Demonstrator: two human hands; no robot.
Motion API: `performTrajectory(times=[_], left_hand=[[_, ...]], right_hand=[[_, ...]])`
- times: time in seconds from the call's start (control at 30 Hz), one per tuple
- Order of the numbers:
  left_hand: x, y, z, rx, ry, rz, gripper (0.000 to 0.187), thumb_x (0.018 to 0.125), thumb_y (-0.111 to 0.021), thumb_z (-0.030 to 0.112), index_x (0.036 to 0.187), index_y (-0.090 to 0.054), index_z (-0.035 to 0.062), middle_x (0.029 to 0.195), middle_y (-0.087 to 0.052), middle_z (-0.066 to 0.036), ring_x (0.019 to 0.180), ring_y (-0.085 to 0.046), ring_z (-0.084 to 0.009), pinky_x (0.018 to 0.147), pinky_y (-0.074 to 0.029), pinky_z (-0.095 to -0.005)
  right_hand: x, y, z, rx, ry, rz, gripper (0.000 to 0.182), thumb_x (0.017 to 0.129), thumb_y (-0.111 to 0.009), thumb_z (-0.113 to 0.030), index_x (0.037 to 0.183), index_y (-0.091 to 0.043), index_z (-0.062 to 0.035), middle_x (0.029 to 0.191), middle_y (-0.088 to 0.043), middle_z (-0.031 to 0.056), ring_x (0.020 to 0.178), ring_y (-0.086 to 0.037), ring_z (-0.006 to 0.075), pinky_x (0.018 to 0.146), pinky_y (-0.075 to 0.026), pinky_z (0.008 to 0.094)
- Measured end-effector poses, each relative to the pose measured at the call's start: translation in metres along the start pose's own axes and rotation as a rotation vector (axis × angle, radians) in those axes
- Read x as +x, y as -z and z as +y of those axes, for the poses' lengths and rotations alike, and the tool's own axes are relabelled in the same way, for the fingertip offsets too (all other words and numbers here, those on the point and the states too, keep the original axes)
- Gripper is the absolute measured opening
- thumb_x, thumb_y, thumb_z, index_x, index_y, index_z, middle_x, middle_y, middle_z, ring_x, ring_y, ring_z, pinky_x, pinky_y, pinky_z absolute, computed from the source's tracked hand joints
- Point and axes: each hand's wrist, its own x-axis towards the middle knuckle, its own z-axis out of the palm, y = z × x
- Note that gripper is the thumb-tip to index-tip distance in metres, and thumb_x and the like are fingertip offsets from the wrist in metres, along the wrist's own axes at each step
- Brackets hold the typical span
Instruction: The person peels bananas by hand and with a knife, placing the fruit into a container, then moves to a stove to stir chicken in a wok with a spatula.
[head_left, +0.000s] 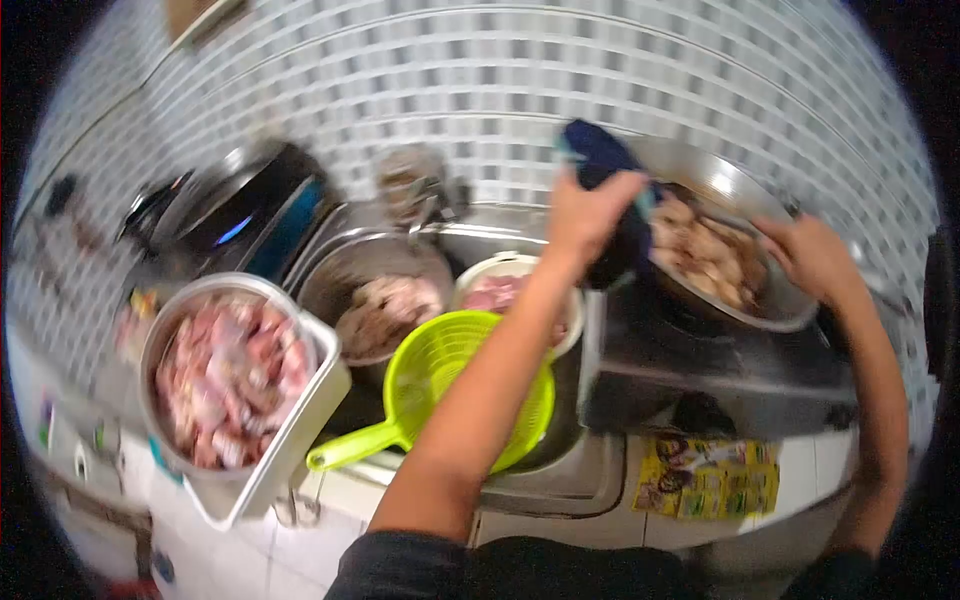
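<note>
My left hand (590, 215) is closed around a dark blue cloth (603, 160), bunched up at the left side of a metal pan (705, 165). The pan sits over the black stove (720, 370) and looks tilted. Inside it lie browned pieces of meat (705, 250). My right hand (805, 255) grips the pan's right rim, its index finger reaching over the edge. Part of the left rim is hidden behind the cloth and hand.
A green colander (430, 365) rests over the sink, beside a metal pot (375, 250) and a white bowl (500, 262) with meat. At left stands a tub of raw chicken (232, 380). Yellow packets (705, 478) lie before the stove.
</note>
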Motion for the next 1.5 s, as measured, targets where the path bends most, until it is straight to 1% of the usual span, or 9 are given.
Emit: performTrajectory(times=[0.2, 0.4, 0.73, 0.9, 1.03, 1.13, 1.23, 1.43, 1.5], left_hand=[[-0.010, 0.002, 0.020, -0.120, -0.004, -0.052, 0.022, 0.066, -0.063, 0.015, 0.078, -0.052, 0.0006, 0.065, -0.054, -0.004, 0.054, -0.051, -0.0123, 0.050, -0.043, -0.0259], [-0.009, 0.003, 0.018, -0.214, 0.051, -0.124, 0.026, 0.063, -0.063, 0.011, 0.082, -0.050, 0.0004, 0.070, -0.055, -0.004, 0.062, -0.052, -0.0114, 0.058, -0.043, -0.0254], [-0.012, 0.003, 0.023, -0.139, 0.021, -0.104, 0.013, 0.066, -0.062, 0.013, 0.069, -0.056, 0.0019, 0.064, -0.056, -0.002, 0.054, -0.052, -0.0101, 0.053, -0.041, -0.0244], [-0.015, -0.001, 0.025, -0.118, 0.076, -0.051, 0.014, 0.066, -0.063, 0.017, 0.069, -0.057, 0.0041, 0.063, -0.055, -0.002, 0.055, -0.051, -0.0099, 0.053, -0.041, -0.0235], [-0.014, -0.001, 0.022, -0.122, 0.085, -0.021, 0.014, 0.067, -0.061, 0.016, 0.072, -0.056, 0.0041, 0.065, -0.055, -0.001, 0.056, -0.050, -0.0101, 0.053, -0.040, -0.0228], [-0.015, -0.003, 0.022, -0.107, 0.052, -0.017, 0.013, 0.068, -0.059, 0.018, 0.070, -0.054, 0.0063, 0.063, -0.052, -0.001, 0.053, -0.048, -0.0099, 0.050, -0.038, -0.0222], [-0.014, -0.004, 0.023, -0.093, 0.051, -0.029, 0.014, 0.067, -0.059, 0.020, 0.067, -0.054, 0.0073, 0.060, -0.050, 0.000, 0.050, -0.047, -0.0100, 0.048, -0.037, -0.0221], [-0.011, -0.004, 0.023, -0.066, -0.003, -0.015, 0.012, 0.067, -0.057, 0.018, 0.064, -0.054, 0.0066, 0.059, -0.050, -0.001, 0.049, -0.047, -0.0102, 0.047, -0.037, -0.0225], [-0.009, -0.003, 0.022, -0.127, -0.014, -0.032, 0.008, 0.068, -0.058, 0.010, 0.069, -0.052, 0.0055, 0.060, -0.051, -0.001, 0.048, -0.048, -0.0097, 0.045, -0.039, -0.0225]], right_hand=[[-0.028, 0.000, 0.018, 0.055, -0.003, 0.069, 0.029, 0.077, -0.050, -0.019, 0.105, -0.053, -0.0111, 0.066, -0.051, 0.0180, 0.062, -0.050, 0.0328, 0.058, -0.039, 0.0395], [-0.059, -0.002, 0.041, 0.215, -0.039, 0.187, 0.028, 0.076, -0.050, -0.009, 0.103, -0.051, -0.0032, 0.076, -0.054, 0.0184, 0.070, -0.052, 0.0329, 0.063, -0.040, 0.0366], [-0.117, 0.035, 0.039, 0.259, -0.269, -0.015, 0.034, 0.077, -0.049, -0.010, 0.110, -0.046, -0.0027, 0.098, -0.052, 0.0188, 0.086, -0.050, 0.0321, 0.077, -0.037, 0.0353], [-0.136, 0.056, 0.029, 0.292, -0.339, 0.116, 0.031, 0.076, -0.050, -0.011, 0.107, -0.050, -0.0036, 0.090, -0.055, 0.0199, 0.082, -0.052, 0.0321, 0.076, -0.038, 0.0335], [-0.149, 0.090, 0.019, 0.240, -0.279, 0.120, 0.032, 0.076, -0.048, -0.007, 0.108, -0.048, -0.0010, 0.089, -0.055, 0.0200, 0.079, -0.054, 0.0297, 0.072, -0.041, 0.0329], [-0.154, 0.097, 0.015, 0.229, -0.346, -0.074, 0.035, 0.071, -0.053, -0.006, 0.106, -0.051, -0.0049, 0.073, -0.055, 0.0171, 0.070, -0.054, 0.0320, 0.065, -0.041, 0.0360], [-0.138, 0.086, 0.001, 0.016, -0.305, -0.254, 0.032, 0.072, -0.052, -0.010, 0.103, -0.054, -0.0080, 0.077, -0.056, 0.0143, 0.069, -0.055, 0.0301, 0.065, -0.043, 0.0372], [-0.087, 0.041, -0.033, -0.200, -0.165, -0.084, 0.026, 0.076, -0.045, -0.015, 0.099, -0.055, -0.0122, 0.065, -0.056, 0.0104, 0.060, -0.057, 0.0236, 0.052, -0.046, 0.0345], [-0.066, 0.025, -0.027, -0.206, -0.120, -0.074, 0.037, 0.073, -0.045, -0.011, 0.109, -0.051, -0.0145, 0.067, -0.054, 0.0105, 0.056, -0.056, 0.0232, 0.048, -0.043, 0.0312]])
